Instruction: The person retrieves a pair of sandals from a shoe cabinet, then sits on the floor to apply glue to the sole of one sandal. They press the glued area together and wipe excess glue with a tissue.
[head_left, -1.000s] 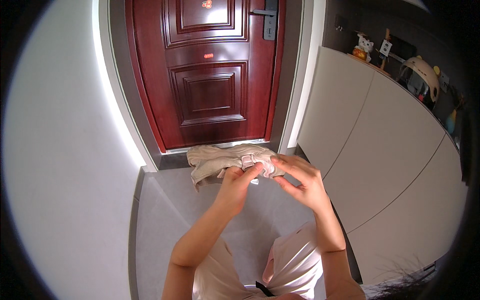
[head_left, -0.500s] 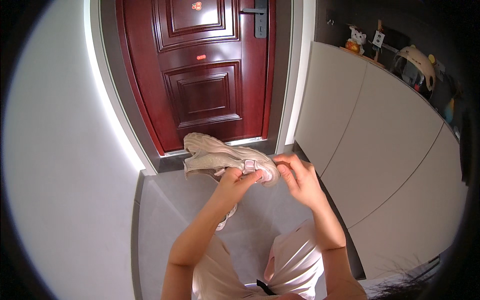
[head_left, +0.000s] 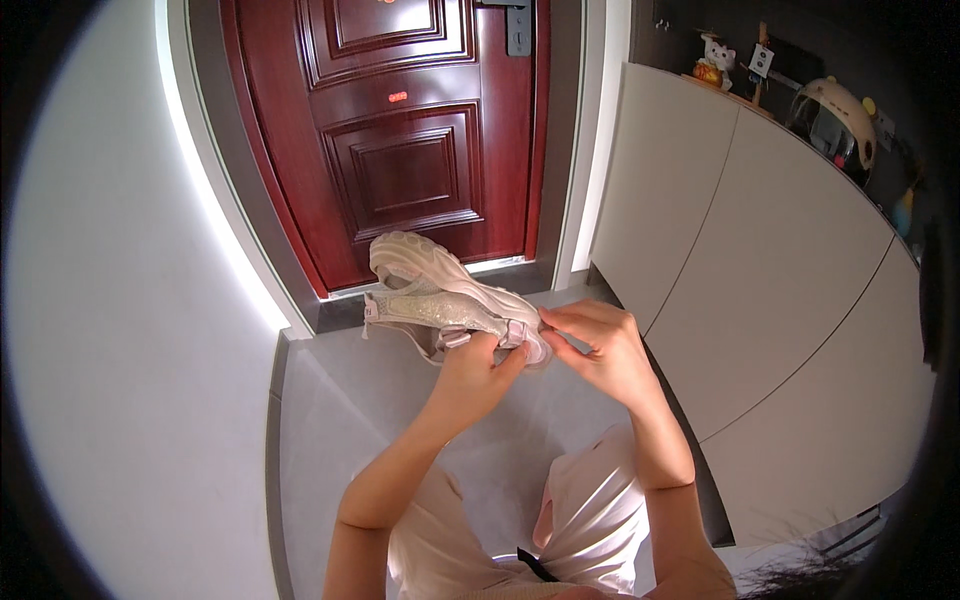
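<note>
While a white wall [head_left: 110, 280] fills the frame's left, pale footwear [head_left: 450, 308] shows mid-frame before a dark red door [head_left: 400, 170], your left hand [head_left: 480, 376] clasping its lower edge between thumb and fingers. Your right hand [head_left: 606, 345], half-curled, has its fingertips by the footwear's right end, though I cannot tell if they grip; a beige cabinet [head_left: 790, 290] topped by a helmet [head_left: 845, 112] curves down the right.
</note>
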